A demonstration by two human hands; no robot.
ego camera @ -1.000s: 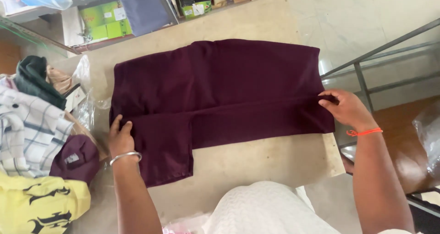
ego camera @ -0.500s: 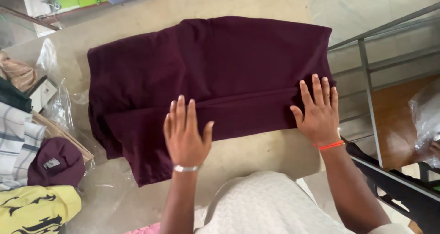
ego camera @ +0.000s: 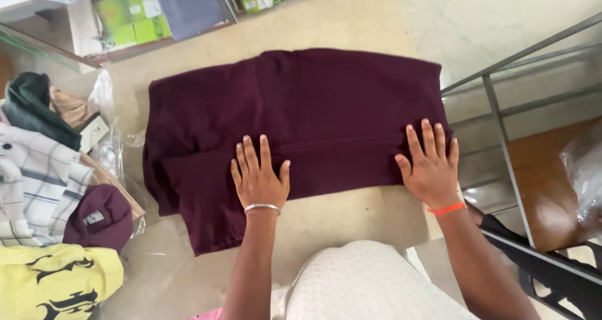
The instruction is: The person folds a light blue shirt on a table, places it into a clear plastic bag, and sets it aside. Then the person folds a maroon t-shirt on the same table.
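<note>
- Both hands lie flat, fingers spread wide, gripping nothing: left hand (ego camera: 259,181) mid-garment, right hand (ego camera: 429,166) at its right edge, pinning the fold so it stays put.
- Maroon garment (ego camera: 295,116) lies spread out, centred on the bench (ego camera: 351,213).
- Stacked clothes (ego camera: 44,188) sit off left, out of the way.

Garment (ego camera: 313,113) under both hands: solid dark maroon. Left wrist bangle (ego camera: 262,207) silver, right wrist band (ego camera: 446,209) orange. Left side: white checked shirt (ego camera: 34,182), maroon cap (ego camera: 100,216), yellow tee (ego camera: 56,288) with black print. Far left, boxes (ego camera: 132,22) bright green.
</note>
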